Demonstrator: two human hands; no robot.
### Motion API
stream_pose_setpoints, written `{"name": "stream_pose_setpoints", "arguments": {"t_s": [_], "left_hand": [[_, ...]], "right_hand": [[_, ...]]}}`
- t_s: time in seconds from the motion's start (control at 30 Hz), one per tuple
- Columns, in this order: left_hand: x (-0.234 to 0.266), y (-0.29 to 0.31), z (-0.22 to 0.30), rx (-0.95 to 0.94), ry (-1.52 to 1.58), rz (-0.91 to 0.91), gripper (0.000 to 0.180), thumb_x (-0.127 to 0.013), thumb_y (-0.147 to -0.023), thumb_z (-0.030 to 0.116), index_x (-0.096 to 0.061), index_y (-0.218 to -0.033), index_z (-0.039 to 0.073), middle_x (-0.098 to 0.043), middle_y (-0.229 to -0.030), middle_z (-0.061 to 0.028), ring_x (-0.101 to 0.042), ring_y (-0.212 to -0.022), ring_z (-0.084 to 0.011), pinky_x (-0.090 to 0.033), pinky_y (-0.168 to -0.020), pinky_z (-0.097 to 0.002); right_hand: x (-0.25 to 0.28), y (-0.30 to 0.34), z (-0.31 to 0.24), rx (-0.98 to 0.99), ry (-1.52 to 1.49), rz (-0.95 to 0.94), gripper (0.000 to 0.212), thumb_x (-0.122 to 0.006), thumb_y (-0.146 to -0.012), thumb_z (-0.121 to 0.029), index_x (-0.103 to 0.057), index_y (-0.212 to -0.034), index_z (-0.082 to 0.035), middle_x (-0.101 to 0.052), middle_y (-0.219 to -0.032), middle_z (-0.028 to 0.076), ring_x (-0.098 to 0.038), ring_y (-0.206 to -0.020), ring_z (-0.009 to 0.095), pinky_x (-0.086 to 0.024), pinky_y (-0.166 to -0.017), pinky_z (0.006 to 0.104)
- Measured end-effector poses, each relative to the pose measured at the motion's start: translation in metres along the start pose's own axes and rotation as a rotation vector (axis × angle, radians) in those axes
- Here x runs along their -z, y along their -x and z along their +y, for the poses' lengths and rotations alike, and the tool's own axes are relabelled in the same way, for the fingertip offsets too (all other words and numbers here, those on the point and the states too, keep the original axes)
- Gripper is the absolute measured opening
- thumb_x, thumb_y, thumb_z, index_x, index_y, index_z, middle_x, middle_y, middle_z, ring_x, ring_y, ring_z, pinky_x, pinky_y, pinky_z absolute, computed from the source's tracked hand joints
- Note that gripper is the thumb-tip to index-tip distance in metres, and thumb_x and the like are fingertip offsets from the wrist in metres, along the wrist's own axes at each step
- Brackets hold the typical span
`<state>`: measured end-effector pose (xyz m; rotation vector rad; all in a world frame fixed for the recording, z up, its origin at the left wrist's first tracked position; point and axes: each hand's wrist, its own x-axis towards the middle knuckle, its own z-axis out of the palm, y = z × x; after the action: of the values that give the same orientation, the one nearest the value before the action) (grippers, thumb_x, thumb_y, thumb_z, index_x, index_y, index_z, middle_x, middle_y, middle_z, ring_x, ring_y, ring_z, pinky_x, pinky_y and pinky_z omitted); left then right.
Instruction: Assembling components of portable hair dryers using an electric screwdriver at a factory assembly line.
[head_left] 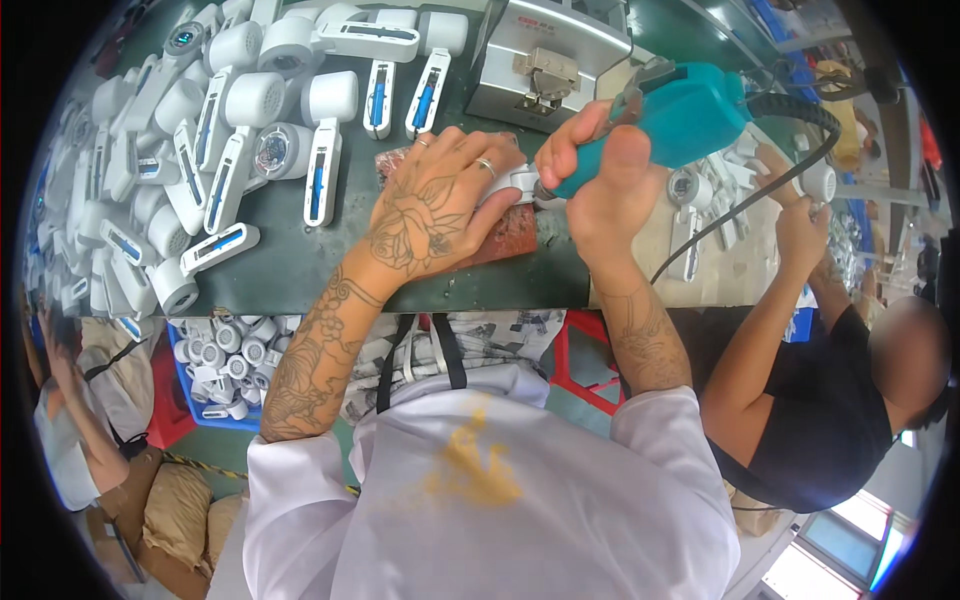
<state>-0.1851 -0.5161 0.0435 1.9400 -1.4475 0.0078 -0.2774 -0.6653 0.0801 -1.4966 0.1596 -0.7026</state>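
My right hand [618, 185] is wrapped round a teal electric screwdriver [690, 118], tilted so its tip points down and left. That tip meets the end of a white plastic device [523, 184], mostly hidden under my left hand [432, 205]. My left fingers curl over the device and press it onto a worn reddish pad [505, 240]. Left of my left hand lies a white device [322, 170] of the same look, with a round head and an open handle showing a blue cell inside.
Many such devices [160, 170] pile up on the left of the dark green table [420, 292]. A metal box machine [550, 62] stands behind the pad. The screwdriver's black cable [745, 192] loops to the right. A co-worker [800, 410] works at right; a blue crate [225, 420] of white parts sits below.
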Motion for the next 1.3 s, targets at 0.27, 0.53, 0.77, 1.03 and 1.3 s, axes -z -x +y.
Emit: {"name": "stream_pose_setpoints", "arguments": {"t_s": [0.27,0.53,0.77,1.03,1.3], "left_hand": [[-0.014,0.004,-0.005,-0.018,0.001,0.077,0.036,-0.062,-0.093,0.032,-0.065,-0.116,0.004,-0.057,-0.13,-0.0078,-0.055,-0.112,-0.0308,-0.043,-0.098,-0.0466],[-0.005,0.018,-0.001,-0.176,-0.067,0.157,0.033,-0.064,-0.091,0.033,-0.064,-0.112,0.007,-0.06,-0.113,-0.0077,-0.058,-0.108,-0.0283,-0.046,-0.096,-0.045],[0.032,0.058,0.019,-0.062,-0.019,0.381,0.03,-0.068,-0.09,0.028,-0.067,-0.114,0.01,-0.065,-0.112,-0.0088,-0.064,-0.101,-0.0304,-0.05,-0.091,-0.0412],[0.194,0.185,-0.09,0.529,0.233,1.439,0.041,-0.059,-0.099,0.009,-0.047,-0.137,-0.003,-0.057,-0.132,-0.013,-0.058,-0.116,-0.0205,-0.048,-0.1,-0.0331],[0.287,0.279,-0.191,0.857,-0.177,1.492,0.054,-0.07,-0.09,0.019,-0.049,-0.135,-0.003,-0.058,-0.124,-0.0208,-0.06,-0.111,-0.0274,-0.049,-0.093,-0.0359]], "right_hand": [[0.01,0.003,0.007,0.039,-0.173,0.032,0.056,-0.066,-0.091,-0.06,-0.053,-0.094,-0.005,-0.051,-0.069,0.006,-0.051,-0.061,0.019,-0.043,-0.058,0.0326],[0.015,0.027,0.008,-0.012,-0.322,0.146,0.065,-0.063,-0.09,-0.067,-0.057,-0.106,-0.004,-0.048,-0.068,0.003,-0.048,-0.063,0.016,-0.04,-0.059,0.027],[0.019,0.088,-0.045,0.149,-0.453,0.105,0.065,-0.055,-0.093,-0.068,-0.054,-0.106,-0.005,-0.044,-0.064,0.002,-0.043,-0.052,0.012,-0.037,-0.051,0.0252],[0.043,0.121,-0.021,0.015,-0.3,0.063,0.067,-0.045,-0.097,-0.07,-0.051,-0.11,-0.004,-0.045,-0.065,0.002,-0.044,-0.054,0.012,-0.037,-0.052,0.0239],[0.01,0.112,-0.026,-0.025,-0.237,0.075,0.069,-0.047,-0.096,-0.071,-0.05,-0.109,-0.004,-0.044,-0.067,0.003,-0.045,-0.056,0.013,-0.037,-0.053,0.0246]]}}
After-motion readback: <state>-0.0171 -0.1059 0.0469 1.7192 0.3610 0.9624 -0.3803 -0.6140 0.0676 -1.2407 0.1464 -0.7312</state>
